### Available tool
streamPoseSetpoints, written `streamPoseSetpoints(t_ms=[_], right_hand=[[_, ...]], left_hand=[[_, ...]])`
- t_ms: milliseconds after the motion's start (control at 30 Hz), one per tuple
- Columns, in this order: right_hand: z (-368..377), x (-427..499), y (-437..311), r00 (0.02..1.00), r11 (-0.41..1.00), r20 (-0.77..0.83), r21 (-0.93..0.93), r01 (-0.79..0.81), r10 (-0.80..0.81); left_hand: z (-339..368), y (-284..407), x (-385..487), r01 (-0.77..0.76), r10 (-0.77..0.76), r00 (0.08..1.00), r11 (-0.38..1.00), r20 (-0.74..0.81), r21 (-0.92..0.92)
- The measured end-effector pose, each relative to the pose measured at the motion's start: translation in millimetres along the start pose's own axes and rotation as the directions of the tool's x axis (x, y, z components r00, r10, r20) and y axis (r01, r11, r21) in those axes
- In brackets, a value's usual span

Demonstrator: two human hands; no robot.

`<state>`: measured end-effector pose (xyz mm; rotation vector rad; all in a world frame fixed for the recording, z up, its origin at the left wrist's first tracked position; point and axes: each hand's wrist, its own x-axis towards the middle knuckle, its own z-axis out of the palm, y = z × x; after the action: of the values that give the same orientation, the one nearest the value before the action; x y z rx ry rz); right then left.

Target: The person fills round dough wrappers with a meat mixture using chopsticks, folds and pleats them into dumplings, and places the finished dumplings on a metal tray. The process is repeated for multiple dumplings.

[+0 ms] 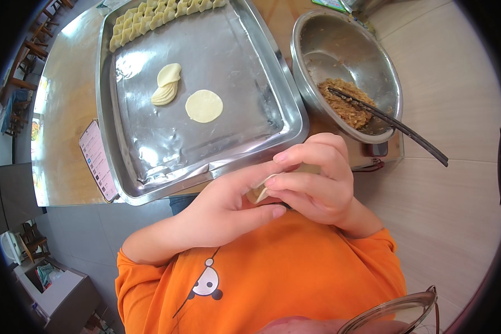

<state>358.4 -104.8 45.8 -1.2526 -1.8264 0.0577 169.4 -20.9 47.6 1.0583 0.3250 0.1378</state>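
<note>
In front of my orange shirt, both hands meet around a partly folded dumpling (259,193). My left hand (223,208) cups it, thumb along the near side. The fingertips of my right hand (323,179) pinch the raised edge of its pale dough; most of the dumpling is hidden by fingers. Beyond them, a single round dough wrapper (204,106) lies flat in a large metal tray (242,69). Left of it is a fanned stack of wrappers (165,85). Rows of folded dumplings (150,18) line the tray's far end.
Right of the tray, a steel bowl (317,46) contains minced filling (346,104). Dark chopsticks (401,125) rest in it and jut past its rim. A phone (97,160) lies partly under the tray's left edge on the wooden table (67,121). A tiled wall (438,96) stands at the right.
</note>
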Motion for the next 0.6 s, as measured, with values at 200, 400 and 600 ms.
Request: streamPoseSetpoints(t_ms=[200,400,600], right_hand=[[7,1,0,1.000,0.999,-0.026,-0.050,0.015,-0.017],[11,6,5,1.000,0.998,0.022,0.060,0.020,-0.022],[16,12,-10,0.963,0.798,0.143,0.539,-0.269,0.228]], left_hand=[[-12,8,-2,-0.068,0.062,0.998,0.957,0.033,0.282],[-9,1,-4,-0.166,0.173,0.982,0.983,-0.079,0.084],[-28,-8,11,-0.402,0.642,0.767,0.502,-0.018,0.765]])
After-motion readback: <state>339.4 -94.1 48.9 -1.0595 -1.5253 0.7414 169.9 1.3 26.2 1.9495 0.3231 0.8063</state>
